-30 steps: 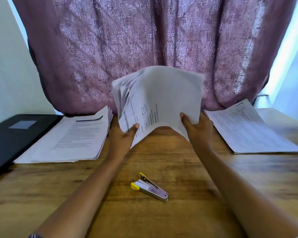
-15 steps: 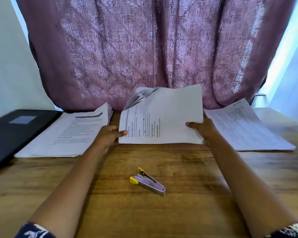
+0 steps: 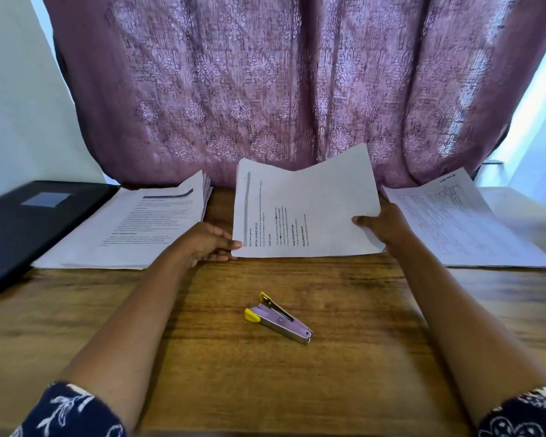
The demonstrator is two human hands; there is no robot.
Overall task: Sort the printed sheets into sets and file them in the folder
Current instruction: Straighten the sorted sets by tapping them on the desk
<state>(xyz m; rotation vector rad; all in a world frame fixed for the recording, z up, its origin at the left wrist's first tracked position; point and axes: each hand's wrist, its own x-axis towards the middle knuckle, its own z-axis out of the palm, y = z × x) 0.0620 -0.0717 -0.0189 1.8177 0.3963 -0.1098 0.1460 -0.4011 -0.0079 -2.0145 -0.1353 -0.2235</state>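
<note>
Behind your desk hangs a mauve patterned curtain (image 3: 281, 89), with pale wall to either side. The wooden table (image 3: 297, 389) carries a black folder (image 3: 19, 222) at far left, shut and flat. Beside it lies the left stack (image 3: 133, 228), and the right stack (image 3: 460, 222) lies opposite. Between them, the middle set (image 3: 303, 209) sits turned sideways: its long axis runs left to right, its header is at your left, its near edge is on the wood and its far edge is raised. Your left hand (image 3: 205, 241) pinches its near-left corner; your right hand (image 3: 382, 223) grips its right edge, thumb on top. The lilac stapler (image 3: 278, 318) lies diagonally nearer you, yellow end far-left.
</note>
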